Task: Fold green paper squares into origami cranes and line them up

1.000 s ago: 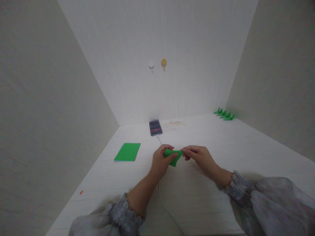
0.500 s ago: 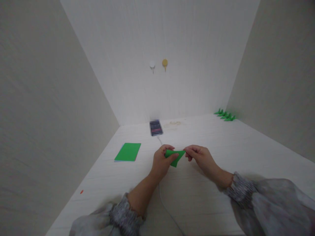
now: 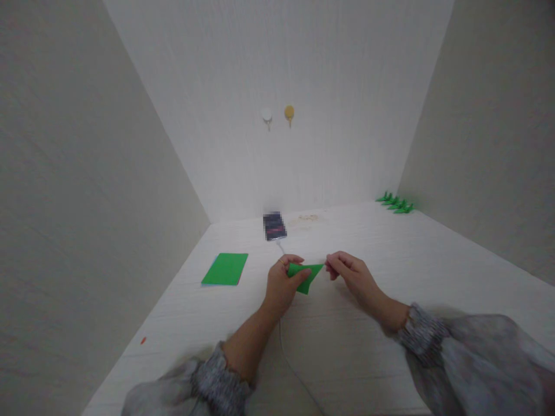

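Observation:
A folded piece of green paper is pinched in my left hand, the thumb lying over its face and the fingers behind. Its narrow point aims to the right and a lower corner hangs down. At that point, the fingertips of my right hand are pressed together in a pinch at the very tip; whatever lies between them is too small to see clearly. Left of my hands, a stack of square paper sheets rests on the white table, a green sheet on top.
Several small folded green paper pieces stand in a row at the back right. A blurred phone lies near the back wall, its white cable running under my left arm. A small orange scrap is at the left edge.
My left hand and the green paper have shifted slightly left. The fingers of my right hand sit a little higher beside the paper's tip.

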`<state>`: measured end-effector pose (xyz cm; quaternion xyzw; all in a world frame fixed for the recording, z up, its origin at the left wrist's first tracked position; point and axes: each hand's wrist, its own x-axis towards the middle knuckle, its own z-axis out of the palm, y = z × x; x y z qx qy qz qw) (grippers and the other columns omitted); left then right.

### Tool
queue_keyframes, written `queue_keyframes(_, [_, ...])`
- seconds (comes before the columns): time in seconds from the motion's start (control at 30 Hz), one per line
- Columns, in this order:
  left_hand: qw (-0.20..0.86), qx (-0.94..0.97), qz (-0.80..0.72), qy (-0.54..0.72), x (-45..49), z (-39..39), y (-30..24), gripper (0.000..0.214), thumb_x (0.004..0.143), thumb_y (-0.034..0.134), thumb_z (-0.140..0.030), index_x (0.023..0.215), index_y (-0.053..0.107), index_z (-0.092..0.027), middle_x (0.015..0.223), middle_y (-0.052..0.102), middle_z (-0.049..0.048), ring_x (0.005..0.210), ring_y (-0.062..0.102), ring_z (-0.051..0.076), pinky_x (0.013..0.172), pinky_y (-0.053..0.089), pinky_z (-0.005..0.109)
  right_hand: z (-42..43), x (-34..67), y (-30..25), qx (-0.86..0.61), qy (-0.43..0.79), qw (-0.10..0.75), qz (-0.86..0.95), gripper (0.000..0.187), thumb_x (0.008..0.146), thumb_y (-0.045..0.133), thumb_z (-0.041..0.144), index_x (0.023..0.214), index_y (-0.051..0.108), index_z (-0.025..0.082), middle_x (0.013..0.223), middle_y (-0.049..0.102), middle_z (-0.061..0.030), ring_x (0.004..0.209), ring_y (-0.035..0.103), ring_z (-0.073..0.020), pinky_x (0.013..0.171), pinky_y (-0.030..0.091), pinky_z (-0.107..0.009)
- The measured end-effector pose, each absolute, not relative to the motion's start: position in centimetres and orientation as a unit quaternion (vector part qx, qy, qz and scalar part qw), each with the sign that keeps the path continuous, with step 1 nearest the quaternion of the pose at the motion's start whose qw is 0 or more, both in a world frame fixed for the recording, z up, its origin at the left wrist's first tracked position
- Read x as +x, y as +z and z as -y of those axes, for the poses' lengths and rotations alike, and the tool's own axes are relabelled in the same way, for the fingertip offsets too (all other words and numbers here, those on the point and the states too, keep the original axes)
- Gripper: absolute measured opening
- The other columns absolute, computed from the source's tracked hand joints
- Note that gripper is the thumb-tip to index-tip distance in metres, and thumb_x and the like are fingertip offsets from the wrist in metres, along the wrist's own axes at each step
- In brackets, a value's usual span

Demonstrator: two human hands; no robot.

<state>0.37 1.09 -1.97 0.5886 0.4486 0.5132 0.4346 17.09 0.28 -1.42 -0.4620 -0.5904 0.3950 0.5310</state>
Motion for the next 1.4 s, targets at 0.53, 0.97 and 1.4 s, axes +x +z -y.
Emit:
queue_keyframes(0.53, [0.489,0.572,-0.425,0.503,0.8,-0.8,-1.5,0.035,0.058,0.068,-0.03,0.084,0.049,-0.016,0.056,0.054,-0.0039,0.047,0.049,0.008,0.046,0.038,0.019,-0.5,17.1,-2.0,-0.5,0.316,0.474,0.653,0.023,0.076,0.045,0.032,0.059,0.049,0.017,0.053,0.045,0.0018,0.051,0.041,-0.0112,0.049,0.032,-0.023])
queue_keyframes(0.97, [0.506,0.606,-0.404,0.462,0.8,-0.6,-1.5,0.036,0.058,0.068,-0.026,0.086,0.047,-0.017,0.053,0.052,-0.0055,0.044,0.044,0.006,0.043,0.034,0.016,-0.2,16.8,-1.7,-0.439,0.386,0.415,0.697,0.018,0.072,0.051,0.032,0.063,0.053,0.016,0.055,0.047,0.0021,0.053,0.042,-0.0104,0.05,0.032,-0.023])
queue_keyframes(1.4, [0.601,0.542,-0.356,0.467,1.1,-0.2,-0.9,0.027,0.066,0.059,-0.028,0.086,0.043,-0.017,0.047,0.046,-0.0084,0.039,0.041,0.004,0.04,0.029,0.015,-0.1,16.6,-1.8,-0.429,0.447,0.428,0.658,0.02,0.072,0.051,0.032,0.06,0.051,0.016,0.051,0.046,0.0028,0.047,0.04,-0.009,0.047,0.03,-0.022])
